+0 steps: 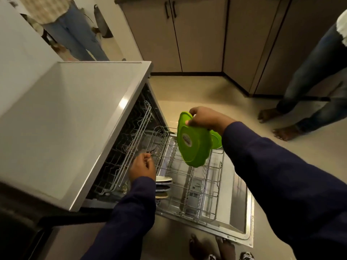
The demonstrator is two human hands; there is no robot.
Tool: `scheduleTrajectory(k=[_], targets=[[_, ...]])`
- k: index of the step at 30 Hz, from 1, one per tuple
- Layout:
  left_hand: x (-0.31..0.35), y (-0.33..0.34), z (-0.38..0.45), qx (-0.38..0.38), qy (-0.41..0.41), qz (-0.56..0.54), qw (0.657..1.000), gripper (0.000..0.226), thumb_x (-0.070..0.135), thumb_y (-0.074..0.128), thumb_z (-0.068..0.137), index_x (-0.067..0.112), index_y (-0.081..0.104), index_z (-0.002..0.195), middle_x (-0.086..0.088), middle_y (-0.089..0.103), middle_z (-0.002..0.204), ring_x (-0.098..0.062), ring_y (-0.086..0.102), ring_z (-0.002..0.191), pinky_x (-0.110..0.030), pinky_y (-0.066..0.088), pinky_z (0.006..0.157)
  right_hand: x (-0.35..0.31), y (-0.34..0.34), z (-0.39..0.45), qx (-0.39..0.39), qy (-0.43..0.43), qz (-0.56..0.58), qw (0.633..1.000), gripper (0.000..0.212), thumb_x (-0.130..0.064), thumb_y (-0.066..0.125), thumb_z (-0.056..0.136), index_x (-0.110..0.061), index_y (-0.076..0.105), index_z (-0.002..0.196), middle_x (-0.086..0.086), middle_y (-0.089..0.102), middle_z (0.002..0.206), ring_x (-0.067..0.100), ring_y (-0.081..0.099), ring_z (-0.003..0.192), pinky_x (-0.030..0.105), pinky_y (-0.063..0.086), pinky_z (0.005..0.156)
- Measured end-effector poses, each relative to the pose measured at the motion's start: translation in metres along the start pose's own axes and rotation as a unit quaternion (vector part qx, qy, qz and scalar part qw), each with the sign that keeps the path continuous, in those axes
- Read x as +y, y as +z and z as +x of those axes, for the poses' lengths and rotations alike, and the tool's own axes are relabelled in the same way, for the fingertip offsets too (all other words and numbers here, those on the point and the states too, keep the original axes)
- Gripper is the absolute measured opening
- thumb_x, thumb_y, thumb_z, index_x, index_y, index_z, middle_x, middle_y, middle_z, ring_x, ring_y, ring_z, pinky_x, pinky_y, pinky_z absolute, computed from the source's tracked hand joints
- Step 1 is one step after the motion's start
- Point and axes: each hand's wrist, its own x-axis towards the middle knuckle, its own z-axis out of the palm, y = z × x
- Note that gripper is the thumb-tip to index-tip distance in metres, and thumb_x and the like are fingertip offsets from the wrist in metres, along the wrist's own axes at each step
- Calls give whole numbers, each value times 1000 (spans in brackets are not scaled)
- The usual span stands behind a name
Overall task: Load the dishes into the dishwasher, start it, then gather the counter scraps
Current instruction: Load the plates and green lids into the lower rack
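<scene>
The dishwasher [78, 128] stands open, its door [240, 212] folded down flat. The lower wire rack [210, 177] is pulled out over the door. My right hand [204, 118] grips two green plastic lids [193, 145] by their top edge, tilted on edge above the rack. My left hand [142, 167] hovers at the rack's left side with fingers curled; whether it holds anything is unclear. A few plates [163, 185] stand on edge in the rack just below that hand. The upper rack [131, 139] sits inside the machine.
A person in jeans with bare feet [281, 130] stands on the floor at the right. Another person [75, 25] stands at the back left. Base cabinets [197, 34] line the far wall. My own feet [216, 246] are at the door's front edge.
</scene>
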Motion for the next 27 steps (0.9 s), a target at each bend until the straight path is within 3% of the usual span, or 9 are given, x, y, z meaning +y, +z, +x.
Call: scheduleTrajectory(k=[4,8,12,16,22,27], targets=[[-13,30,9,-26,6,9,1000,19,14,51,85,6,64,96,-15,67,94,-34,60,85,-32,41,71,38,25,26,-56,45,17,997,45,-3,62,84,-5,47,126,20,56,121,35,59,102,48,54,84],[-22,65,13,-36,19,0,999,33,21,44,81,2,65,96,-18,66,95,-35,61,86,-30,37,69,89,60,49,-42,70,87,993,52,12,56,79,-9,52,127,15,57,111,31,57,101,40,51,82],[-39,112,18,-68,28,-20,997,39,21,38,72,0,65,91,-19,67,90,-34,61,85,-36,44,74,148,101,67,-54,62,136,987,36,14,56,79,-11,61,105,16,62,102,28,57,97,39,49,86],[-65,163,18,-98,6,7,995,22,16,47,83,6,64,91,-15,66,89,-30,61,83,-30,40,72,218,142,87,-60,61,202,976,40,17,60,73,-22,52,71,2,55,77,20,52,81,31,46,71],[-102,224,10,-115,-10,30,993,38,26,40,71,5,64,91,-16,67,89,-31,62,84,-32,39,73,298,211,108,-82,81,246,962,38,16,63,74,-20,52,71,8,56,81,19,53,76,33,47,71],[-128,245,-7,-139,-18,26,990,35,25,42,76,4,64,93,-15,67,92,-30,62,85,-31,43,75,336,250,110,-83,98,287,949,33,15,62,76,-17,54,74,6,55,76,17,52,72,27,43,64]])
